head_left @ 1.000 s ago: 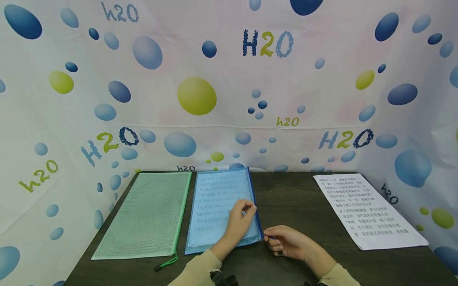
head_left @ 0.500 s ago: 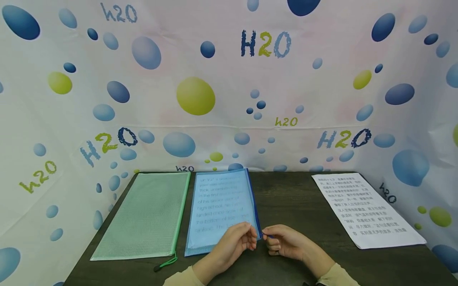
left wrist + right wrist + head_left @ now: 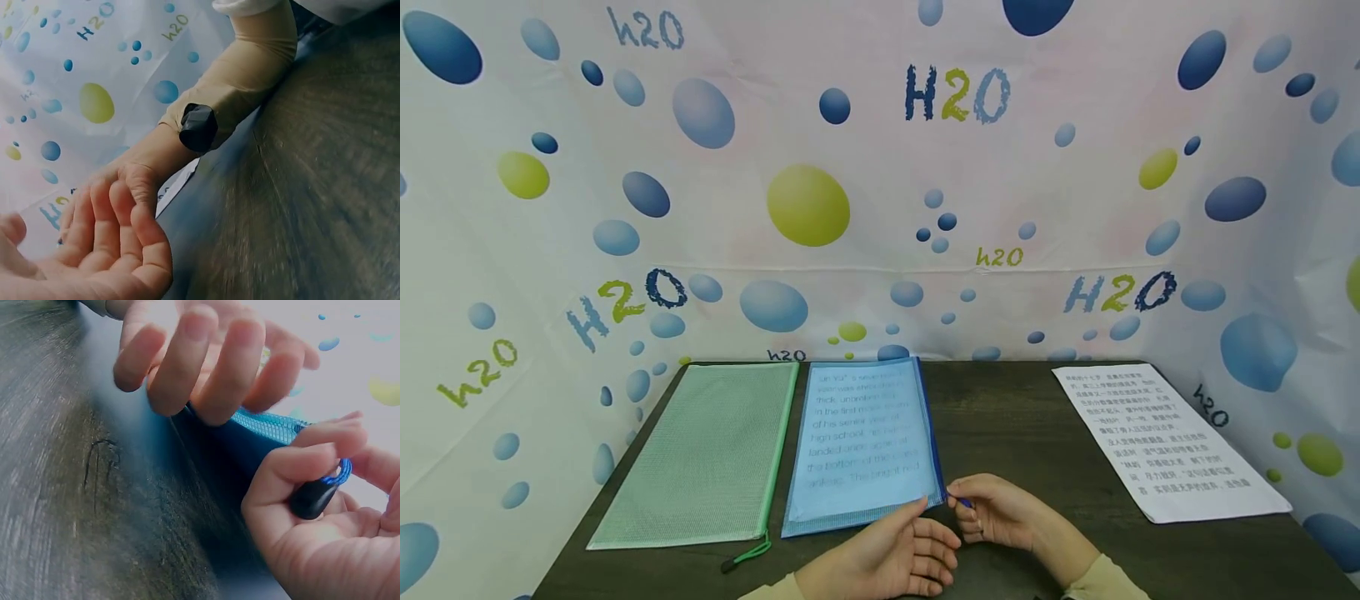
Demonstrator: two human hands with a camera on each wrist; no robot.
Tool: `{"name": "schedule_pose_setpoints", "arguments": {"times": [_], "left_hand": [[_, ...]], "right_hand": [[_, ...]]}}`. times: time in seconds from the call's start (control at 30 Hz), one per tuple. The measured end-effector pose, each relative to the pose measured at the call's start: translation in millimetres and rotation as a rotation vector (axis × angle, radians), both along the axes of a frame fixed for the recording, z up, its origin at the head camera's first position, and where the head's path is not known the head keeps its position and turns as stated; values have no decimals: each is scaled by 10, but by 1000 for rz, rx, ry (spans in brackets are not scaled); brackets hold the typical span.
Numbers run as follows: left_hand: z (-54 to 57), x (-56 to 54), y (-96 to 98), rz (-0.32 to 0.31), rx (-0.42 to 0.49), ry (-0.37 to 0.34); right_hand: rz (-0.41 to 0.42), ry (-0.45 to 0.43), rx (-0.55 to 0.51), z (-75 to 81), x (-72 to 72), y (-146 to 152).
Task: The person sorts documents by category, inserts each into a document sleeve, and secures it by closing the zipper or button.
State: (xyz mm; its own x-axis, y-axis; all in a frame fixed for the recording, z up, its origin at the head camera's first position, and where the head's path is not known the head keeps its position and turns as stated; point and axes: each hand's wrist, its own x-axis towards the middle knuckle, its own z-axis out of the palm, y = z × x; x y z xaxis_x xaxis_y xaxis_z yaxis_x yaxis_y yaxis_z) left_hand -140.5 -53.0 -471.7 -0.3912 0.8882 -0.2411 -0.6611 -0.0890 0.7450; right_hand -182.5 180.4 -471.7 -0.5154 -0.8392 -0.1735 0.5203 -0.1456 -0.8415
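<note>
Left hand [image 3: 883, 554] slips back off the flat blue mesh pouch [image 3: 859, 433] ahead, loose, empty; right hand [image 3: 1003, 510] grips its black-tipped blue cord [image 3: 310, 499], zip seemingly closed.

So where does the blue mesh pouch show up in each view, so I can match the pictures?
Head: the blue mesh pouch lies a little left of centre, lower half, just right of the green pouch.
Left wrist: not in this picture.
Right wrist: only a strip of the blue mesh pouch, right of centre.
Shared landmark: the left hand, at bottom centre in head, bottom left in left wrist, top in right wrist.
</note>
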Motion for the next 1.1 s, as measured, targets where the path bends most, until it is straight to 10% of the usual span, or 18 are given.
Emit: {"name": "schedule_pose_setpoints", "arguments": {"times": [0.53, 1.1], "left_hand": [[-137, 3, 4, 202, 41, -234], [-179, -3, 26, 278, 55, -250]], "right_hand": [[71, -48, -48, -41, 4, -6], [1, -397, -200, -18, 46, -85]]}}
